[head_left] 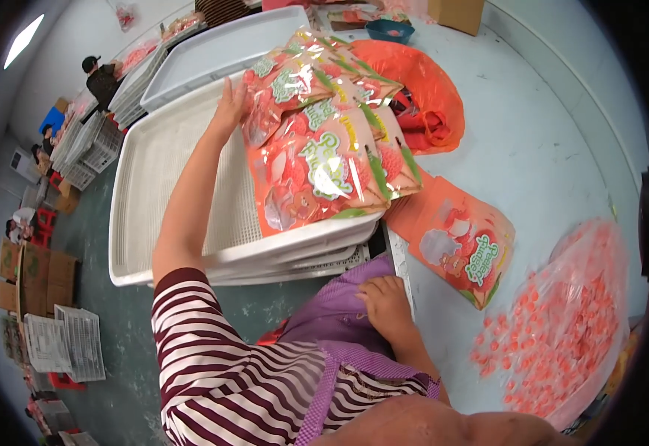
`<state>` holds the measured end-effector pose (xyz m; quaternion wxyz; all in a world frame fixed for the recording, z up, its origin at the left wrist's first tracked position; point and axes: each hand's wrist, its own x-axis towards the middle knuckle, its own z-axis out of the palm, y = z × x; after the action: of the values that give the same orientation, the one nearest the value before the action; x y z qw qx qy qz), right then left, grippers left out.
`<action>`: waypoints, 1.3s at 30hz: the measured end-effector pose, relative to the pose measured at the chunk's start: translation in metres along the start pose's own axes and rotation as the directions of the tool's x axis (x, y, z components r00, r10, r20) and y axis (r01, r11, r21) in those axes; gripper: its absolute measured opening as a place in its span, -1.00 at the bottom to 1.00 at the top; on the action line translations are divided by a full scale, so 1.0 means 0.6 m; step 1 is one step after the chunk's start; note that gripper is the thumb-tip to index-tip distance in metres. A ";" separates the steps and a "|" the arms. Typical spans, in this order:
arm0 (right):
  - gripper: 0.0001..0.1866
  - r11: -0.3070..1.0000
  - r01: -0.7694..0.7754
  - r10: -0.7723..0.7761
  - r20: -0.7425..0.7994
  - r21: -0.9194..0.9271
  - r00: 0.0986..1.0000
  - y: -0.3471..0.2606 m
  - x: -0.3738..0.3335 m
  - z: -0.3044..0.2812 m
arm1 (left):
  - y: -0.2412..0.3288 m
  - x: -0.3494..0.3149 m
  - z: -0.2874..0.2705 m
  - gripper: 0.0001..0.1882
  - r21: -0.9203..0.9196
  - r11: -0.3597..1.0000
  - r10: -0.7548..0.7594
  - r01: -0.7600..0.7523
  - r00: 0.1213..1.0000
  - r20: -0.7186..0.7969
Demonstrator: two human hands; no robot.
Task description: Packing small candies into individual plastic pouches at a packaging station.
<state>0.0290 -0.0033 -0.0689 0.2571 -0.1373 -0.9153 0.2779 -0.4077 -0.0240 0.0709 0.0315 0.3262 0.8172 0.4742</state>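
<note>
My left hand (229, 108) reaches forward, fingers spread flat against the left edge of a row of overlapping red-orange candy pouches (317, 149). The pouches lie across the right side of a white perforated tray (161, 193), which tops a stack of like trays. My right hand (385, 305) rests with curled fingers on my purple apron (332, 312) at the table's edge, holding nothing. One more pouch (462, 241) lies flat on the pale table, right of that hand. A clear bag of small pink candies (562, 327) sits at the far right.
An orange plastic bag (428, 89) lies behind the pouches, with a teal bowl (390, 31) and a cardboard box (456, 13) beyond. Another white tray (213, 52) stands further back. Left are crates (90, 145), floor cartons (34, 275) and other people (101, 78).
</note>
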 end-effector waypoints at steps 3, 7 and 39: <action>-0.84 0.998 0.055 -0.055 0.030 -0.008 0.998 -0.006 0.001 0.005 | -0.150 0.093 -0.008 -0.24 0.019 1.000 -0.015 0.016 0.997 -0.070; -0.83 0.999 0.006 -0.004 0.049 -0.054 0.999 0.002 -0.003 0.006 | -0.088 0.074 0.093 -0.23 0.201 0.975 -0.087 0.097 0.994 -0.058; -0.84 0.999 0.004 -0.001 0.044 -0.053 0.999 0.003 -0.013 0.014 | 0.205 -0.182 -0.024 -0.16 -0.511 0.759 0.491 -0.403 0.870 0.043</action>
<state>0.0313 -0.0088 -0.0789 0.2335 -0.1367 -0.9279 0.2563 -0.2650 -0.0548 0.1485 0.0691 0.5338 0.5633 0.6269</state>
